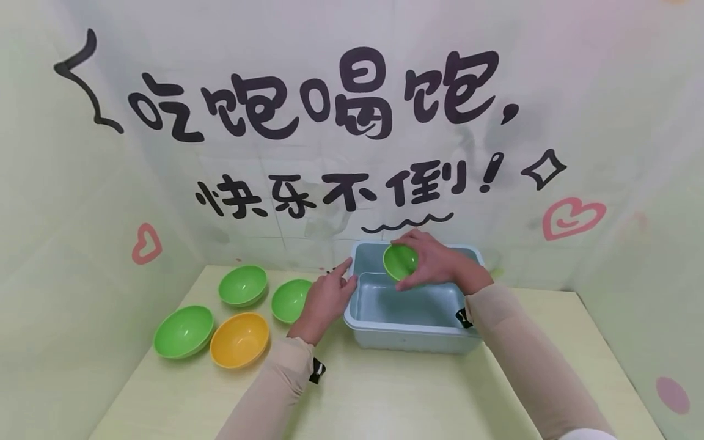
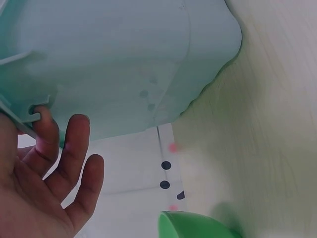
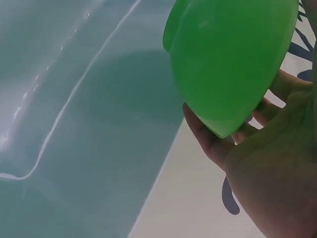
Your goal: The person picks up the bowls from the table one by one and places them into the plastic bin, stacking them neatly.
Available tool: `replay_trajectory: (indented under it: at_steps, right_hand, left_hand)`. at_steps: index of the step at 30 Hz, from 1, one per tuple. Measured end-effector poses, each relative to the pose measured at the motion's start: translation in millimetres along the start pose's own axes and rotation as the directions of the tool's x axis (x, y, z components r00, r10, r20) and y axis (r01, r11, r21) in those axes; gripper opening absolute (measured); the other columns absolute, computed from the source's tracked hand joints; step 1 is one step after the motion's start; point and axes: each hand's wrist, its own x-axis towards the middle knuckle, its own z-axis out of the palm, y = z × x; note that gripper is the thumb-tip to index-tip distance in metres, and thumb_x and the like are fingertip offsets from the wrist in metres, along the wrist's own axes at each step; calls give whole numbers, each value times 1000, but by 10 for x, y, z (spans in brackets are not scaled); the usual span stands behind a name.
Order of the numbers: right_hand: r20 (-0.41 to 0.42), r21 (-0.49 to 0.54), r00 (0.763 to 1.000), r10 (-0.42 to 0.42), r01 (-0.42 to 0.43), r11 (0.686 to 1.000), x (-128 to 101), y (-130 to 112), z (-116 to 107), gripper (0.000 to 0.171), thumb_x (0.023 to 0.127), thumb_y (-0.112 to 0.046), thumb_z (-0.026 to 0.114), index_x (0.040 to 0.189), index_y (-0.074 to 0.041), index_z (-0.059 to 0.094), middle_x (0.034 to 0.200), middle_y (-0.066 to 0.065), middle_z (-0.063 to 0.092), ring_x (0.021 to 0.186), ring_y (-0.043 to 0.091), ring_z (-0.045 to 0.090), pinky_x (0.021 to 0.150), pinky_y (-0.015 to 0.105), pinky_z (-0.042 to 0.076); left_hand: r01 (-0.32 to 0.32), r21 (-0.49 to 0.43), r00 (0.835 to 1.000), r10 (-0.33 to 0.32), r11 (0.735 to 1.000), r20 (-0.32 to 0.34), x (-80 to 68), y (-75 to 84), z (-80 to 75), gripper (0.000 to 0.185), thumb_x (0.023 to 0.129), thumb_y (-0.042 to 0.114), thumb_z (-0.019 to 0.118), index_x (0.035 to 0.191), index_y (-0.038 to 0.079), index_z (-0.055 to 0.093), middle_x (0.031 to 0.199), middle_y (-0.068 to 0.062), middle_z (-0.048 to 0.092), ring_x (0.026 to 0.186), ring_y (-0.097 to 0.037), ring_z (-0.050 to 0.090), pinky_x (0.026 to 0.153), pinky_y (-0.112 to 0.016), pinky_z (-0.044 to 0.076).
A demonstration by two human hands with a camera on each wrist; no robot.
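**A green bowl held over the pale blue bin**

The landmark here is the pale blue bin (image 1: 409,318), which stands on the light wooden desk (image 1: 385,397), a little to the right of the middle.

Nearest to the person, two sleeved forearms reach forward to the bin from both sides. The left hand (image 1: 324,299) is at the left wall of the bin. Its fingers are straight and relaxed, and the grip is open; in the left wrist view the fingers (image 2: 74,148) lie against the outer wall and under the rim of the bin (image 2: 124,64), so the hand touches it but does not close around it.

The right hand (image 1: 434,260) is above the far part of the bin. Its grip is closed around a small green bowl (image 1: 400,261), which it holds from the outside, with the opening turned to the left and toward the person. In the right wrist view the fingers (image 3: 208,139) curl under the round bottom of this bowl (image 3: 228,59), and the inside of the bin is seen below it. The bowl is over the bin, not resting in it.

To the left of the bin, four more bowls stand upright on the desk: a yellow bowl (image 1: 239,340) and a large green bowl (image 1: 184,332) nearer, then a green bowl just beside the left hand (image 1: 289,300) and another green bowl (image 1: 243,285) farther back.

Behind the bin is a pale wall with black characters (image 1: 308,98) and pink hearts (image 1: 572,217).
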Motion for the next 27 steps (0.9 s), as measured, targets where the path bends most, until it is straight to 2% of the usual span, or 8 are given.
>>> replay_trajectory:
  at_steps: [13,19,23,27]
  right_hand:
    - [94,-33,995,23,-20,999,1,-7,105,93,68,-52,88,146,-14,54,135,8,53,113,26,53,86,38,53]
    - [132,-70,991,-1,10,997,20,65,217,94,68,-56,87,145,-13,54,140,10,52,116,27,54,90,39,52]
    - [144,-81,989,-17,28,996,34,96,297,94,68,-55,88,144,-10,55,142,13,51,118,29,53,93,41,51]
    - [156,-87,988,-12,26,996,47,118,364,94,67,-53,89,143,-9,55,138,13,52,114,27,54,91,39,52]
  left_hand:
    - [-15,14,1000,15,1000,-7,20,-12,13,55,104,37,52,155,19,44,56,4,43,47,-13,37,47,-28,31]
    - [-13,-7,1000,13,1000,2,25,-11,5,55,104,37,53,156,20,44,56,4,43,48,-13,39,47,-28,32]
    - [-15,30,1000,15,999,-8,31,-1,5,54,104,36,53,155,21,45,57,4,45,49,-14,40,47,-29,32]
    - [-2,58,1000,3,998,-12,37,6,12,54,104,37,52,155,22,45,59,3,48,50,-14,42,48,-29,32]
